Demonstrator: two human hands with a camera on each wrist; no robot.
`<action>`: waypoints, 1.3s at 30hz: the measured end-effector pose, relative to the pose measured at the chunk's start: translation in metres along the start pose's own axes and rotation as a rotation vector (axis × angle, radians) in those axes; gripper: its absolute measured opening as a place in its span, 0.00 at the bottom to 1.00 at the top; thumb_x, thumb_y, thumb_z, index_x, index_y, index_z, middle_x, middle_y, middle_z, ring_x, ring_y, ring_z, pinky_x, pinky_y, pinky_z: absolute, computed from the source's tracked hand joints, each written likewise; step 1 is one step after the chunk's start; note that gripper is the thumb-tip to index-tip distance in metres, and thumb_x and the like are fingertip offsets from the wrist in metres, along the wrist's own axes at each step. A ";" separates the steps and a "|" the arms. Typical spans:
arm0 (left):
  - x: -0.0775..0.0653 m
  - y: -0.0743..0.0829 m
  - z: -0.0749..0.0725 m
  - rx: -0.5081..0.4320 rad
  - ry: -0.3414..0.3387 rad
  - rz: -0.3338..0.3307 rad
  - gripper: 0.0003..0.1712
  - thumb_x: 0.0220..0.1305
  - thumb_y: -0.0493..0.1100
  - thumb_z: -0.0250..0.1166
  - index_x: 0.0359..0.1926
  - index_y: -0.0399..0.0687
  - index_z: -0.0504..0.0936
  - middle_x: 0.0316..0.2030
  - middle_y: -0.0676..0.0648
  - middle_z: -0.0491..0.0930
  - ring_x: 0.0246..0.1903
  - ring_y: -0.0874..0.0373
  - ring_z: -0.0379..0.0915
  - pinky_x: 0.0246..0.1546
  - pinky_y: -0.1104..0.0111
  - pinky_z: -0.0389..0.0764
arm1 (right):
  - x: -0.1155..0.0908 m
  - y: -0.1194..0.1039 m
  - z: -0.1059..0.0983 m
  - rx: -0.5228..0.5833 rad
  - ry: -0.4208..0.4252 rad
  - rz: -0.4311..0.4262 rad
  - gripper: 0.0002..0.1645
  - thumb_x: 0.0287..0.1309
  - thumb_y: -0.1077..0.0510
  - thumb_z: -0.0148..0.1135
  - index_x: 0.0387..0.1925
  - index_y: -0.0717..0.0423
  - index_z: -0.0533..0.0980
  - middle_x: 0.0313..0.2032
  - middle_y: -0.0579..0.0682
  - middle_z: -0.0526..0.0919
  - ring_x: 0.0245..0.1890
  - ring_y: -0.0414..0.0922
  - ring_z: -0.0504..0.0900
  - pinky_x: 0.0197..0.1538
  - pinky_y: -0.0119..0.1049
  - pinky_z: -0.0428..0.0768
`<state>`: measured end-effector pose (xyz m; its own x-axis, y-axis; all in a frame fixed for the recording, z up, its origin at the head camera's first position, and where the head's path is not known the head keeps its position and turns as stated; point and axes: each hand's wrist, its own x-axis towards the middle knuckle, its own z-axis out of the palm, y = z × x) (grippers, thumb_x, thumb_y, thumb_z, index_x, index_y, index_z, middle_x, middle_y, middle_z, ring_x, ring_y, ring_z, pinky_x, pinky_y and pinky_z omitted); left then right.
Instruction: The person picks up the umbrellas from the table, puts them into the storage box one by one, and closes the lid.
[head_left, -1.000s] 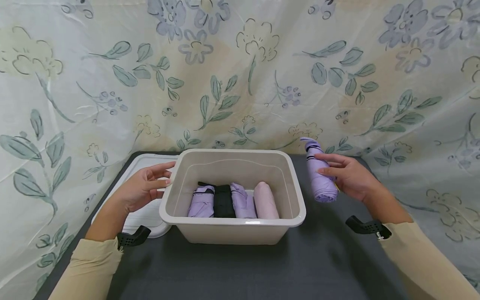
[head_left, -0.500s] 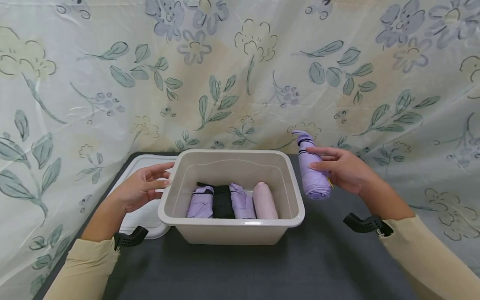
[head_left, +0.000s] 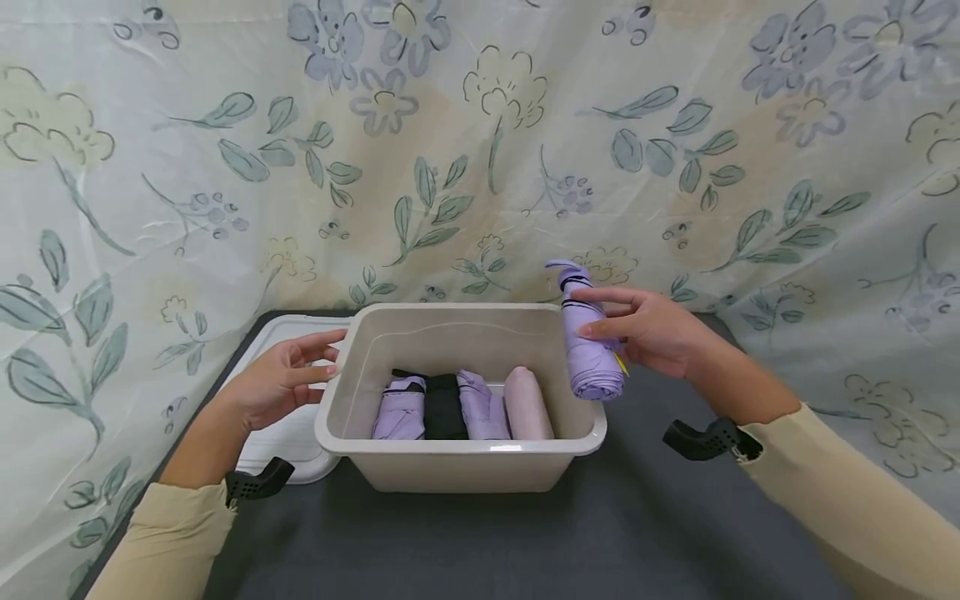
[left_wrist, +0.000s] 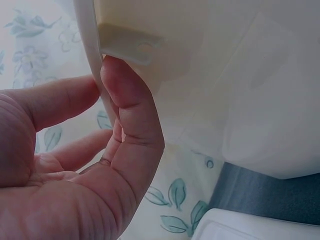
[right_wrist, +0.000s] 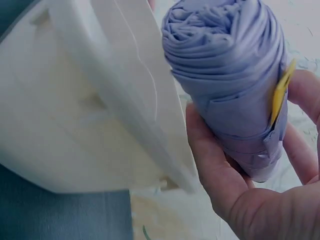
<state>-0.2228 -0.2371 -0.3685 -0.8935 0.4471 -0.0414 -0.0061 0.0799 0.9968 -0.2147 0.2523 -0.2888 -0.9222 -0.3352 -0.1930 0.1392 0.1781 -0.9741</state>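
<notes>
My right hand (head_left: 656,329) grips a rolled lavender folded umbrella (head_left: 591,346) with black bands and a strap at its upper end. It hangs over the right rim of the beige plastic bin (head_left: 467,479), tilted, and a yellow tag (right_wrist: 280,95) shows on its side in the right wrist view. My left hand (head_left: 281,379) holds the bin's left rim, curled fingers right at its edge (left_wrist: 95,55). Inside the bin lie, side by side, a lavender bundle (head_left: 400,412), a black one (head_left: 445,407), another lavender one (head_left: 482,407) and a pink roll (head_left: 527,404).
A white lid (head_left: 288,446) lies on the dark table (head_left: 480,546), left of the bin and partly behind my left hand. A floral curtain (head_left: 450,125) hangs behind the table and down both sides. Black straps (head_left: 708,440) sit at both wrists.
My right hand has carried the lavender umbrella leftward, from beside the bin to over its right rim. The left hand has stayed at the left rim, and the bin's contents have not moved.
</notes>
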 end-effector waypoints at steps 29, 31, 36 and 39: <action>-0.001 -0.001 -0.003 -0.032 -0.028 0.023 0.37 0.73 0.32 0.59 0.78 0.40 0.57 0.47 0.52 0.80 0.45 0.60 0.84 0.47 0.62 0.88 | 0.061 -0.021 0.078 -0.247 -0.045 0.280 0.36 0.51 0.65 0.78 0.63 0.48 0.80 0.62 0.60 0.76 0.49 0.56 0.85 0.48 0.48 0.89; -0.001 0.000 -0.003 -0.029 -0.024 0.024 0.37 0.73 0.32 0.59 0.78 0.40 0.57 0.48 0.52 0.80 0.45 0.60 0.84 0.47 0.62 0.88 | 0.062 -0.019 0.080 -0.267 -0.051 0.300 0.35 0.51 0.65 0.79 0.62 0.49 0.81 0.60 0.60 0.77 0.48 0.56 0.85 0.48 0.49 0.88; -0.001 0.002 -0.001 -0.031 -0.029 0.019 0.37 0.73 0.32 0.60 0.78 0.39 0.56 0.48 0.51 0.79 0.45 0.60 0.84 0.46 0.63 0.88 | 0.067 -0.015 0.081 -0.306 -0.080 0.352 0.33 0.51 0.66 0.78 0.61 0.51 0.81 0.57 0.62 0.80 0.46 0.55 0.86 0.49 0.49 0.88; -0.001 0.002 -0.001 -0.029 -0.033 0.017 0.38 0.73 0.32 0.60 0.78 0.38 0.55 0.47 0.51 0.79 0.45 0.60 0.85 0.46 0.63 0.88 | 0.072 -0.013 0.083 -0.321 -0.101 0.369 0.33 0.52 0.66 0.77 0.62 0.52 0.81 0.56 0.62 0.80 0.47 0.55 0.86 0.49 0.49 0.88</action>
<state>-0.2219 -0.2383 -0.3663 -0.8783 0.4774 -0.0257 -0.0042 0.0461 0.9989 -0.2527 0.1497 -0.2999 -0.7909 -0.2812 -0.5435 0.3165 0.5722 -0.7566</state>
